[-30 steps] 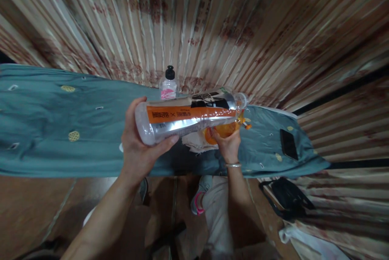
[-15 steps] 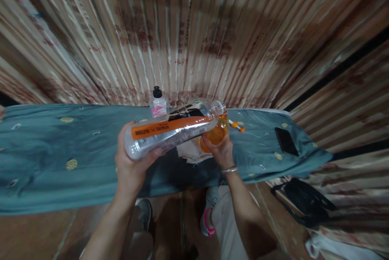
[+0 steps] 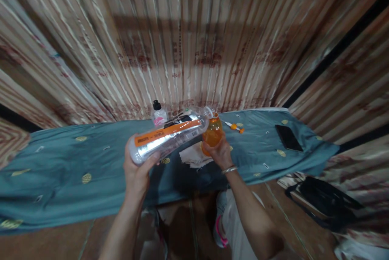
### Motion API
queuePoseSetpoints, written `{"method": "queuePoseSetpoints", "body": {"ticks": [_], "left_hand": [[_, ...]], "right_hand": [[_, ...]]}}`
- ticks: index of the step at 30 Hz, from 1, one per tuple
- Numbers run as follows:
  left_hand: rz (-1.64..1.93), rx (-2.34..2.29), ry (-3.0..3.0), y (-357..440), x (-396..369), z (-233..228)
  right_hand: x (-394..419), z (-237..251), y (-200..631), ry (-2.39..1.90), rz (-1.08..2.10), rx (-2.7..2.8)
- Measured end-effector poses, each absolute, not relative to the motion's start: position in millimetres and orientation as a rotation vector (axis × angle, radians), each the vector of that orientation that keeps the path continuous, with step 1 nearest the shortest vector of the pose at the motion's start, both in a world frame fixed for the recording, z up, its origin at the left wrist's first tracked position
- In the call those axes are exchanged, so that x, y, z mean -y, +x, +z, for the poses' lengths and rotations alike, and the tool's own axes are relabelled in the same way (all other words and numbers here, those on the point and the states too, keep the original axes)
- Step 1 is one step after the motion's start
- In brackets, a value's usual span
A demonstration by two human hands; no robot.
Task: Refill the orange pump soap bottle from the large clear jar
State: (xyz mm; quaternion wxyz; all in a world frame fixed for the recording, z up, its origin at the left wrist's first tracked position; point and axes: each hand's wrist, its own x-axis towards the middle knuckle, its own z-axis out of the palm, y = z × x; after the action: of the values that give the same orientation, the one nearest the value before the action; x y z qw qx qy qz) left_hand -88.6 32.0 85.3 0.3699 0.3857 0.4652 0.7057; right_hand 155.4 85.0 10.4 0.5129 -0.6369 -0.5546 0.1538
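Observation:
My left hand (image 3: 137,170) grips the base of a large clear plastic bottle (image 3: 170,133) with an orange and silver label, tipped almost level. Its open mouth rests at the neck of a small orange bottle (image 3: 212,133), which my right hand (image 3: 219,152) holds upright above the teal cloth-covered table (image 3: 75,158). A silver bangle circles my right wrist. A crumpled pale cloth (image 3: 194,157) lies on the table just under the two bottles.
A small clear bottle with a black cap and pink label (image 3: 158,114) stands at the table's back edge. An orange-tipped pen-like item (image 3: 233,126) and a black phone (image 3: 288,138) lie to the right. A striped curtain hangs behind. A dark bag (image 3: 325,203) lies on the floor at right.
The large bottle's base has dropped so its mouth end now points slightly up at the orange bottle. The view has tilted upward and both hands sit lower in frame.

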Motion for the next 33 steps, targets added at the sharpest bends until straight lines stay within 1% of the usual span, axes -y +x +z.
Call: {"method": "queuePoseSetpoints", "body": {"ticks": [10,21,33], "left_hand": [[1.815,-1.199,0.96,-94,-30,83],[1.828,-1.232,1.018,-108,-23,76],[1.82,-1.411,1.191,-122,-19,78]], "right_hand": [[-85,10,148,-1.557,0.281,1.34],[-82,13,144,-1.567,0.259,1.387],[-80,18,139,-1.616,0.235,1.412]]}}
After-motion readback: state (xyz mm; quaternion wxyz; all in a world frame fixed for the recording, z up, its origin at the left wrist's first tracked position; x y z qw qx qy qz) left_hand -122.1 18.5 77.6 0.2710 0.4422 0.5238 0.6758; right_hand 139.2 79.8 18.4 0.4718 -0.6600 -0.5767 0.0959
